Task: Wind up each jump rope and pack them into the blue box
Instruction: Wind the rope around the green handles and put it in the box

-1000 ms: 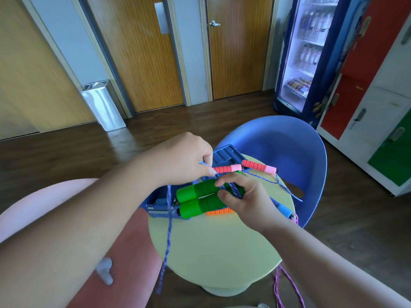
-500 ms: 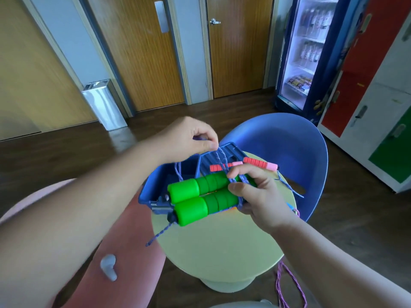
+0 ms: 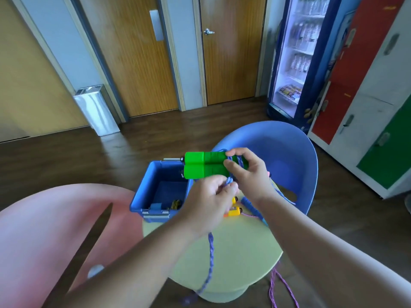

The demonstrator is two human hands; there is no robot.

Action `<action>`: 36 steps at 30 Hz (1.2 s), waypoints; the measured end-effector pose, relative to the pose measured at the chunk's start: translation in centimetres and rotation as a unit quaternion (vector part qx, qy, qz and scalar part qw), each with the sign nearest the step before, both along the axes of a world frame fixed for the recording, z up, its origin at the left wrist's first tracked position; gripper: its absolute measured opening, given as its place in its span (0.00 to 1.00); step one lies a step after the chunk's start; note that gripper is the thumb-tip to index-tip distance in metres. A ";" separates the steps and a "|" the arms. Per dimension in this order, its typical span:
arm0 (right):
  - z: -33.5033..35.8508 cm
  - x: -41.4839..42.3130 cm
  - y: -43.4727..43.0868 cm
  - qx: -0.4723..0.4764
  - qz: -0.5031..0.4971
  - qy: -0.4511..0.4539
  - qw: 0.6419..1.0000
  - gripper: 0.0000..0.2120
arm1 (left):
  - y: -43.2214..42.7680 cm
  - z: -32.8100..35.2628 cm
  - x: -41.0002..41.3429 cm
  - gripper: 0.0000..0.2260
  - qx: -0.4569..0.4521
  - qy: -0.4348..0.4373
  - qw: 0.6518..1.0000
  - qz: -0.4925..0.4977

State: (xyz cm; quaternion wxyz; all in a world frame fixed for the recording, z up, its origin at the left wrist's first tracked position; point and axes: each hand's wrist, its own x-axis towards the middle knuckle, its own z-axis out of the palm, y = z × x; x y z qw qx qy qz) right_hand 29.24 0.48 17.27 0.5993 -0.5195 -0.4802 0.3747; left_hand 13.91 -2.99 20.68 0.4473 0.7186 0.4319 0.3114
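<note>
— At the left edge of the round pale-green tabletop, what stands?
— The open blue plastic box. Right of it, the left hand pinches the blue braided jump rope, whose tail dangles below.
— And the right hand?
— It grips the paired green foam handles above the box, rope looped round them.

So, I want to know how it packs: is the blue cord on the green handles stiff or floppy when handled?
Probably floppy: the blue cord hangs limp below the left hand and trails off the table. It likely bends easily, since it wraps tight round the green handles in the right hand. Released, the loose tail would probably unwind.
</note>
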 end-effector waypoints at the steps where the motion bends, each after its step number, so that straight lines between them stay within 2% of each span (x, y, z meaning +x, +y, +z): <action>1: -0.4 -0.1 -0.4 0.008 0.012 -0.024 1.000 0.08 | 0.1 1.1 -0.4 0.13 -0.015 -0.020 1.000 -0.008; 4: -1.3 -0.5 -1.5 0.024 0.043 -0.074 0.996 0.08 | 1.8 3.5 -1.8 0.10 -0.064 -0.095 0.993 0.004; 6: -1.4 -0.7 -2.2 0.037 0.056 -0.091 0.994 0.05 | 2.9 4.9 -2.6 0.10 -0.070 -0.110 0.991 0.022; 8: -1.2 -1.1 -3.0 0.037 0.082 -0.056 0.994 0.04 | 3.9 5.6 -3.1 0.09 -0.062 -0.092 0.993 0.047; 10: -1.1 -1.8 -3.5 0.033 0.074 -0.045 0.996 0.13 | 4.8 5.9 -3.3 0.09 -0.062 -0.055 0.994 0.070; 12: -1.3 -2.6 -3.7 0.045 0.029 -0.075 0.996 0.17 | 5.4 6.2 -3.3 0.09 -0.060 -0.023 0.995 0.076; 14: -1.4 -2.9 -3.9 0.082 -0.009 -0.118 0.990 0.15 | 6.1 6.4 -3.1 0.09 -0.047 0.006 0.995 0.086; 16: -1.4 -2.7 -4.0 0.114 -0.017 -0.122 0.986 0.15 | 6.7 6.7 -3.0 0.10 -0.026 0.036 0.995 0.093; 19: -1.0 -2.5 -4.3 0.161 0.015 -0.136 0.977 0.15 | 7.3 6.9 -2.8 0.10 -0.015 0.072 0.994 0.082; 23: -0.2 -2.3 -4.1 0.137 0.081 -0.129 0.979 0.16 | 7.8 7.3 -2.5 0.10 0.012 0.108 0.992 0.060; 25: 0.1 -1.6 -3.8 0.104 0.103 -0.107 0.983 0.15 | 8.1 7.9 -2.6 0.10 0.042 0.142 0.988 0.049; 29: 1.3 -0.3 -4.1 0.063 0.164 0.000 0.985 0.12 | 8.9 8.8 -3.0 0.10 0.064 0.205 0.977 -0.010; 32: 1.9 -0.8 -4.9 0.013 0.195 0.119 0.974 0.10 | 10.3 8.3 -3.7 0.09 -0.021 0.159 0.984 -0.080; 35: 2.4 -1.5 -4.3 0.006 0.172 0.191 0.967 0.09 | 12.6 3.2 -5.7 0.16 -0.114 0.104 0.987 -0.054; 36: 2.7 -1.6 -3.7 0.013 0.150 0.210 0.966 0.09 | 12.9 1.2 -5.9 0.15 -0.172 0.070 0.982 -0.036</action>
